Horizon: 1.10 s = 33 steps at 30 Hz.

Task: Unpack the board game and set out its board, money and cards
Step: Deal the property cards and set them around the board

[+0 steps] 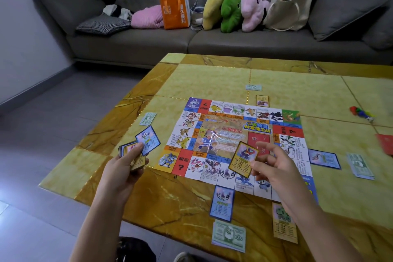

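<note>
The colourful game board point(238, 134) lies flat on the yellow marble table point(191, 78). My left hand point(125, 166) grips a stack of cards point(136, 151) beyond the board's left edge, its blue top card fanned out. My right hand point(274, 166) pinches one yellow-framed card point(243, 158) above the board's near edge. Single cards lie around the board: a blue card point(222, 203) and a yellow card point(285, 225) in front, a blue card point(324, 158) at the right, a yellow card point(262, 100) behind. Money piles lie at the front point(229, 237), right point(360, 165), left point(148, 118) and back point(253, 87).
Coloured game pieces and a die point(361, 112) lie at the table's right, with a red item point(386, 143) at the frame edge. Behind the table a grey sofa point(148, 44) carries plush toys, an orange bag point(175, 9) and a cream tote. Grey floor lies to the left.
</note>
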Motion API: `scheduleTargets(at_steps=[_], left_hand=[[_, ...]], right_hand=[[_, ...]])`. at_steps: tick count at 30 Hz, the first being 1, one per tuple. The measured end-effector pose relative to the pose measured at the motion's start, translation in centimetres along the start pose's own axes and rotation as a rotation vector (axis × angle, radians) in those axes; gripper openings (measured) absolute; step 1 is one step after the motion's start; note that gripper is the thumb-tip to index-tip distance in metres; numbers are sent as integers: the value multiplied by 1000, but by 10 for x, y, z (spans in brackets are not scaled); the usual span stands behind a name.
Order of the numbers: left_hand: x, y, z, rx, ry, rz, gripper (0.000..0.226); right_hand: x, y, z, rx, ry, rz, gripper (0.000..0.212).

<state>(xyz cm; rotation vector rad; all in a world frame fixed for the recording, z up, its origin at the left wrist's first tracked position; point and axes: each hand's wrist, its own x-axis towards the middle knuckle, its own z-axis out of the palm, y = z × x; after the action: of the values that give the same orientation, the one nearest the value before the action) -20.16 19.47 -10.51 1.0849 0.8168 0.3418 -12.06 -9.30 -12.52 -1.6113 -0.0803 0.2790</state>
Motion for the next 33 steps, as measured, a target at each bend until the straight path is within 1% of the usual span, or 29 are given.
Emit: scheduleTargets(at_steps=[5,11,17,19,23,25,28,33], left_hand=[[0,-1,-7,12,-4,-7,14],[-4,-3,-6,90,-88,-47,14],[-6,-6,-7,180,-145,-30,18],[-8,-6,-7,210,-164,-22,22],[-12,-8,-5,294,-249,-29,43],[-13,-10,-2,325,-314,-42,49],[-16,-13,3,343,-384,-46,51],[-19,-18,9,362,-431,-42,51]], right_hand=[[-5,1,6,6,-8,11,36],[-10,5,4,30,8,40,34],[-14,6,2,54,13,37,33],[-15,8,0,56,24,40,33],[-20,11,-7,67,52,45,33],[-22,13,-10,59,62,53,33],[-24,14,-13,55,74,65,33],[-28,12,-23,31,75,65,35]])
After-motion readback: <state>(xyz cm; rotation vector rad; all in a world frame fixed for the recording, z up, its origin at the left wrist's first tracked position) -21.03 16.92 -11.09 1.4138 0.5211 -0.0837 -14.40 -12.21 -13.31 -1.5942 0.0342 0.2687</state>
